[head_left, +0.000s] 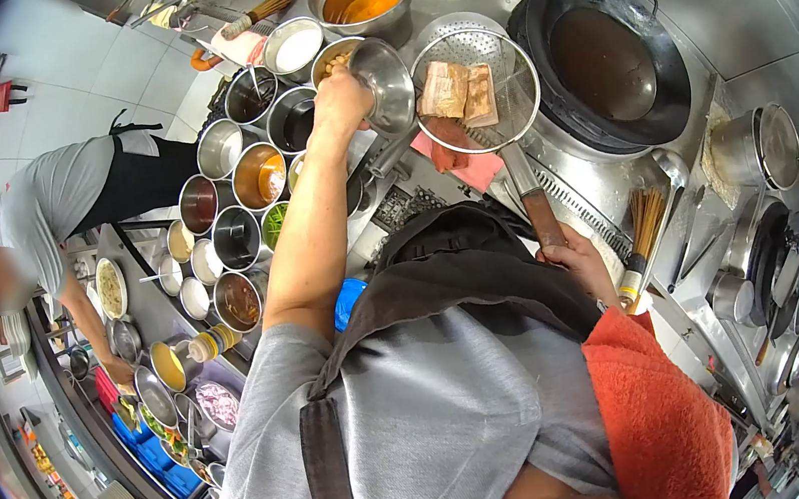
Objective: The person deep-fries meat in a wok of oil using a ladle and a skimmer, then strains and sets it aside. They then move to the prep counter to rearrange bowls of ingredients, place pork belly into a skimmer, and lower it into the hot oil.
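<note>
My left hand [343, 105] is closed on the rim of a metal bowl [386, 88], which is tilted on its side. The bowl sits close to the left rim of a round strainer [536, 80]. Two browned slabs of meat [452, 89] lie in that strainer, which rests over the stove. Its wooden handle [543, 217] is gripped in my right hand [578, 261], near the edge of the counter. Part of the bowl's inside is hidden from view. A pink cloth [480, 170] lies below the strainer.
A black wok [602, 61] with brown liquid stands right of the strainer. Several seasoning pots [261, 175] crowd the left. A pot of orange liquid [363, 7] is at the back. A bamboo brush [644, 227] lies at right. A co-worker [59, 193] leans over the left counter.
</note>
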`<action>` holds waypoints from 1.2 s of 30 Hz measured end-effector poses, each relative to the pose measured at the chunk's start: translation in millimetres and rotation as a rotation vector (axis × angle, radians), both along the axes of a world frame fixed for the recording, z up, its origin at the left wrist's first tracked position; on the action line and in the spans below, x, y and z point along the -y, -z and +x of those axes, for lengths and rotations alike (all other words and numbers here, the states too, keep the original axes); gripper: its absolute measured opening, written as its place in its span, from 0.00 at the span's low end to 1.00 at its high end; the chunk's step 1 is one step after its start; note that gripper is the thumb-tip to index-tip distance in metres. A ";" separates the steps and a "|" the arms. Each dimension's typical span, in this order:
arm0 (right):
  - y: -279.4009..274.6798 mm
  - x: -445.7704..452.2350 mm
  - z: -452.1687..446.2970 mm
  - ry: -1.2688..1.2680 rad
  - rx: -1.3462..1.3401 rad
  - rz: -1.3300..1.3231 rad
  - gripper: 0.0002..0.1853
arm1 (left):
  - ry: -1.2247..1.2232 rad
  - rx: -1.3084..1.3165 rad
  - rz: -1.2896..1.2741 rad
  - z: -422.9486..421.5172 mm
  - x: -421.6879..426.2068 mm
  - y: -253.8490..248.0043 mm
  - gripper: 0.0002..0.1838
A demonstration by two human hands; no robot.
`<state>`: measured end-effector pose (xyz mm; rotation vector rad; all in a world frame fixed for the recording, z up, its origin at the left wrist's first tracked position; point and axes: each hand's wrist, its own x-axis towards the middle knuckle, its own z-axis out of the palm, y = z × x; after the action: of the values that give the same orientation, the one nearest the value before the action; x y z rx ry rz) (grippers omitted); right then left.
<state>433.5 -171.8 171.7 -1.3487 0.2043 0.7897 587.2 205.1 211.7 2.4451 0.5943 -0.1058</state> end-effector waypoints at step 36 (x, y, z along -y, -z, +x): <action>24.7 16.9 110.5 -0.477 -0.225 0.185 0.14 | -2.159 1.579 -0.573 -674.2 58.3 166.3 0.23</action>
<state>544.0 -188.6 147.1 -1.1425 -0.0195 1.3304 -86.9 146.7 45.4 -0.0698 1.4561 1.7765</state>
